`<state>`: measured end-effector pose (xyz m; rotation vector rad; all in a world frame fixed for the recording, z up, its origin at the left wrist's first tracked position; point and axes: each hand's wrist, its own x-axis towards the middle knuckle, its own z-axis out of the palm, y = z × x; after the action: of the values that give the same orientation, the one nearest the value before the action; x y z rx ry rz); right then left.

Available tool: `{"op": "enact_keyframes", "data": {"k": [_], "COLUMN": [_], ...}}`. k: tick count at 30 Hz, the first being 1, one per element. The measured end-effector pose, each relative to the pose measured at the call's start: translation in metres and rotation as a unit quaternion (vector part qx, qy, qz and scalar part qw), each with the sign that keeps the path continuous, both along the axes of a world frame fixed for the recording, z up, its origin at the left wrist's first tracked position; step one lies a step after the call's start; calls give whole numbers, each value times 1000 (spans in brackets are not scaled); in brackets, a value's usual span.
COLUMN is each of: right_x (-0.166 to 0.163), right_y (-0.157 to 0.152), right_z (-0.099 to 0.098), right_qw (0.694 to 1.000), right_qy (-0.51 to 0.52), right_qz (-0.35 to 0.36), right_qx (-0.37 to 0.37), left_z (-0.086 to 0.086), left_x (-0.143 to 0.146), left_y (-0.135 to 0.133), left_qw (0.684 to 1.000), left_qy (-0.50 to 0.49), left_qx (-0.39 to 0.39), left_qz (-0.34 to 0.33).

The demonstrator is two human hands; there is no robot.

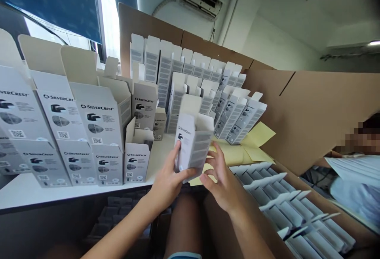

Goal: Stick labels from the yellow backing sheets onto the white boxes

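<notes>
A white SilverCrest carton (pixel 192 142) with its top flaps up is tilted in front of me, above the table's front edge. My left hand (pixel 170 172) grips it low down, thumb on the printed face and fingers under the bottom. At its right side is my right hand (pixel 218 176), fingers apart and curved, close to the carton; whether a fingertip touches it I cannot tell. Yellow sheets (pixel 231 154) lie on the table behind that hand. To the left, a row of short SilverCrest cartons (pixel 136 162) stands along the table edge.
Taller open cartons (pixel 101 112) stand behind the short ones, and more rows of upright cartons (pixel 151 61) fill the back. A cardboard partition (pixel 320 112) runs behind. On the right is a box of packed cartons (pixel 285 199); beyond it sits another person (pixel 353 183). More cartons (pixel 115 211) lie below the table.
</notes>
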<state>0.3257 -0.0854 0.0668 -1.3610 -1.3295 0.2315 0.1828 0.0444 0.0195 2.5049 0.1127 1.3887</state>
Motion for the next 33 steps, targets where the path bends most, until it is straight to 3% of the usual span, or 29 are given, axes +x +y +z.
{"op": "enact_keyframes", "data": {"k": [5, 9, 12, 15, 18, 22, 27, 33], "right_x": [21, 53, 94, 144, 194, 246, 286, 307], "right_y": [22, 26, 36, 63, 101, 156, 207, 240], "right_z": [-9, -11, -5, 8, 24, 39, 40, 27], "right_qw": [978, 966, 956, 926, 907, 884, 884, 889], "right_qy": [206, 246, 198, 153, 122, 68, 10, -29], "right_qz": [-7, -61, -183, -294, -354, -432, -454, -448], "right_qx": [20, 43, 111, 182, 194, 165, 111, 91], "left_z": [-16, -26, -36, -55, -71, -74, -69, -68], "left_x": [55, 82, 83, 77, 74, 75, 78, 80], "left_y": [12, 19, 25, 34, 40, 40, 36, 35], "left_qw": [990, 984, 997, 987, 959, 944, 946, 945], "left_qy": [-62, -72, -22, 108, 237, 287, 270, 273], "left_qx": [73, 55, -27, -116, -145, -153, -161, -160], "left_qz": [-101, -151, -74, 35, 52, 55, 78, 84]}}
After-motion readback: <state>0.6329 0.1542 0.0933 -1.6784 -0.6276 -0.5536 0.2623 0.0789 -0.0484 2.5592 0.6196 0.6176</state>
